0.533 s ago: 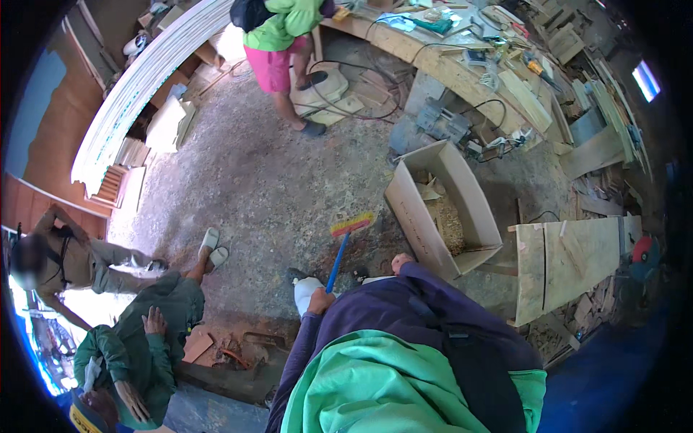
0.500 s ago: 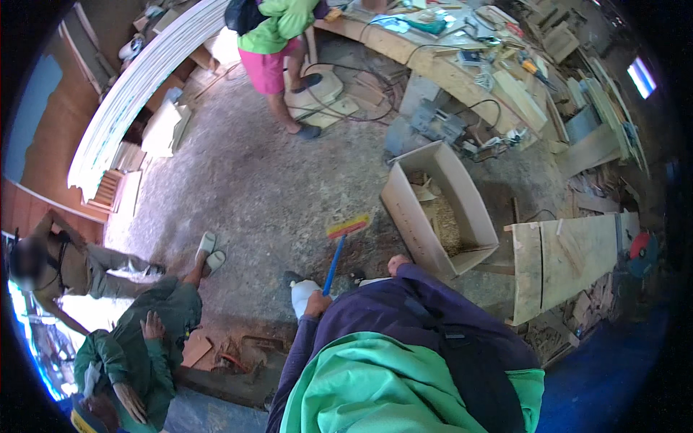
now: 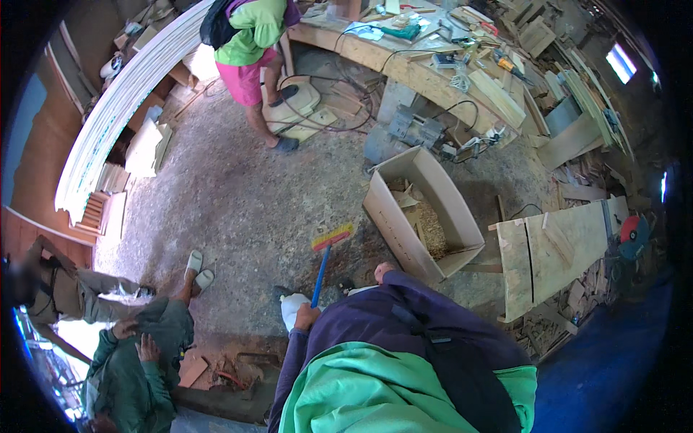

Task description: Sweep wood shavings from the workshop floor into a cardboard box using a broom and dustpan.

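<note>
My left hand (image 3: 307,317) is closed around the upper end of the blue handle of a push broom (image 3: 322,270). The broom slants forward from my body, its yellow and red head down at the rough floor in front of my feet. My right hand (image 3: 384,272) hangs beside my right leg, close to the near left corner of a tall cardboard box (image 3: 399,232) but apart from it. That hand's fingers are too small and partly hidden to read. Wood shavings and scraps (image 3: 426,224) lie inside the open box.
Beyond the box stands a grey machine (image 3: 416,128) beneath a workbench (image 3: 346,47) loaded with tools. A person in pink shorts (image 3: 242,83) stands at the far left; another in green (image 3: 137,361) sits at near left. Boards (image 3: 552,249) lie at right, beside a red disc tool (image 3: 634,231).
My view has turned slightly, so the scene sits further left. The broom stays in my left hand. The seated person has raised one hand toward the lap.
</note>
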`<state>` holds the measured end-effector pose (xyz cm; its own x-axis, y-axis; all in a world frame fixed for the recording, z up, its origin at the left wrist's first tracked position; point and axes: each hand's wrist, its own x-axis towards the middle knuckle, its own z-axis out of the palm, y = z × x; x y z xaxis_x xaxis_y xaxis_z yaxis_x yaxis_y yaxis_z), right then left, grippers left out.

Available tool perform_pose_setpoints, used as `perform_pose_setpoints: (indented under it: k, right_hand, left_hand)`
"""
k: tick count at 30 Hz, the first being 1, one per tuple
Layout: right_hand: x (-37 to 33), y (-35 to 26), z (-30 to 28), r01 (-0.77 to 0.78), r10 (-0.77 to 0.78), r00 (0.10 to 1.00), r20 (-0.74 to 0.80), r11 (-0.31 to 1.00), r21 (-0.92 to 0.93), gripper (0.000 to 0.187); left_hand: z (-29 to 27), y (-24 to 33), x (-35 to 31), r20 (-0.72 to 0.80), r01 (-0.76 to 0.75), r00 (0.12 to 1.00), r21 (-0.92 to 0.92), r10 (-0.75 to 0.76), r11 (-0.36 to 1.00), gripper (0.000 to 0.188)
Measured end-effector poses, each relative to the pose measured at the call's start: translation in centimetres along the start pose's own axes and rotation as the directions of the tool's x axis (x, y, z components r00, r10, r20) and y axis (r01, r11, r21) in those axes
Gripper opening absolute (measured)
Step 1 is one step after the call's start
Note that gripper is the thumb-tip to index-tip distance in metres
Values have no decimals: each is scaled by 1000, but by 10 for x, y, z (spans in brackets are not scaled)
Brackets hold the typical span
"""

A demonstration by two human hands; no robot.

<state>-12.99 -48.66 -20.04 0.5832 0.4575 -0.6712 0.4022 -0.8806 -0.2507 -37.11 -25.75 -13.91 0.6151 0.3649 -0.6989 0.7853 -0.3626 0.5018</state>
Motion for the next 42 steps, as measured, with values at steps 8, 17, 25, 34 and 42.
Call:
perform_pose_setpoints:
  k: [8,17,25,34,42]
  right_hand:
    - [-2,-3,-2,-112,112,994,-16,994,13,16]
    - [3,-3,-1,-91,91,996,-23,996,-9,15]
    - [6,5,12,-128,143,985,-99,981,148,12]
    - [8,4,14,-113,112,990,-83,994,-7,10]
    - [-7,-6,-4,-18,17,999,42,1000,19,15]
  left_hand:
    - [1,2,3,-23,6,1000,-48,-7,999,29]
    - [-5,11,0,11,26,1000,22,-26,999,30]
    - [-9,18,-5,6,68,998,0,-68,998,32]
    - [-7,12,-4,-18,20,1000,-22,-20,1000,30]
    - [-6,10,-7,4,42,999,-63,-42,997,32]
